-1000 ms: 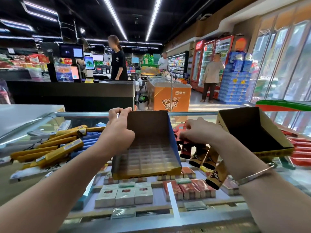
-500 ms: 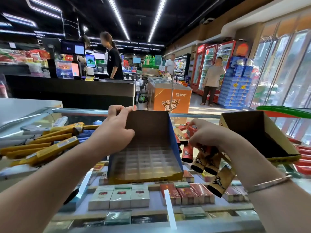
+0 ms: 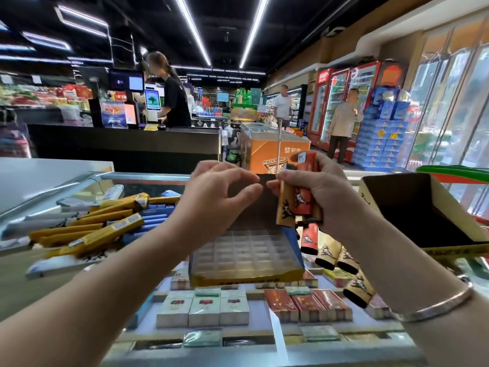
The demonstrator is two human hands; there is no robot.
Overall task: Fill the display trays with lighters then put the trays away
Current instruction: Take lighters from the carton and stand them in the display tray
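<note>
My right hand (image 3: 325, 192) grips a bunch of lighters (image 3: 297, 197) above the display tray (image 3: 246, 258) on the glass surface (image 3: 264, 350). My left hand (image 3: 219, 197) hovers beside them, fingers loosely curled, holding nothing. More lighters (image 3: 333, 254) lie right of the tray.

Light strips (image 3: 193, 30) line a black ceiling (image 3: 148, 19) in a shop. Beyond the hands, a dark checkout counter (image 3: 124, 144) carries screens (image 3: 126, 80); an orange freezer (image 3: 275, 152) stands past it. Red fridges (image 3: 341, 102) and stacked blue boxes (image 3: 381, 139) fill the far right, glass doors (image 3: 449, 107) nearer.
</note>
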